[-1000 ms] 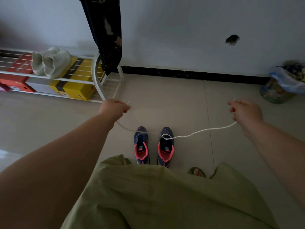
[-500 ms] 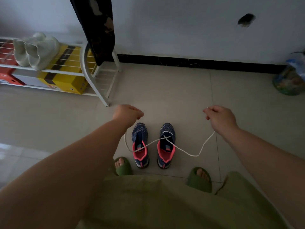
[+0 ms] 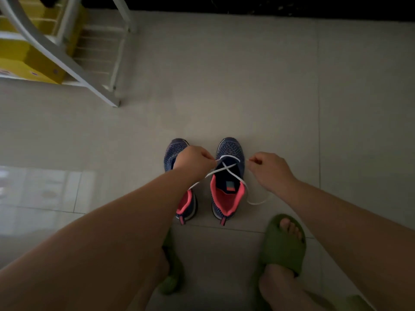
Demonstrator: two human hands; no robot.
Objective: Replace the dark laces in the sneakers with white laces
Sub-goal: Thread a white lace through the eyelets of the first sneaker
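On the pale tiled floor [image 3: 247, 86], beside the white shoe rack [image 3: 67, 61] with its yellow box [image 3: 20, 63], the person now leans low over the work; a second ago the view took in the wall and the arms were spread wide, and since then the camera has tipped down and both hands have come in close over the shoes. Green slippers [image 3: 284, 243] sit at the near edge of the view.

The two navy sneakers stand side by side, toes away from the person. The left sneaker [image 3: 177, 158] is mostly hidden by the forearm, and no lace shows on it. The right sneaker [image 3: 229, 176] carries the white lace [image 3: 226, 169]: a bar across the toe end of the eyelets, then one crossing over the tongue, with slack that was stretched wide a moment ago now trailing in a loop on the floor by the shoe's right side.

The left hand [image 3: 193, 163] is closed, pinching one end of the lace just left of the crossing. The right hand [image 3: 269, 170] is likewise curled, pinching the other end near the shoe's right edge.

Drawing the ends in suggests the evening-out is done and threading the next eyelets comes next. By this reckoning the task is early: one crossing is made on one shoe.
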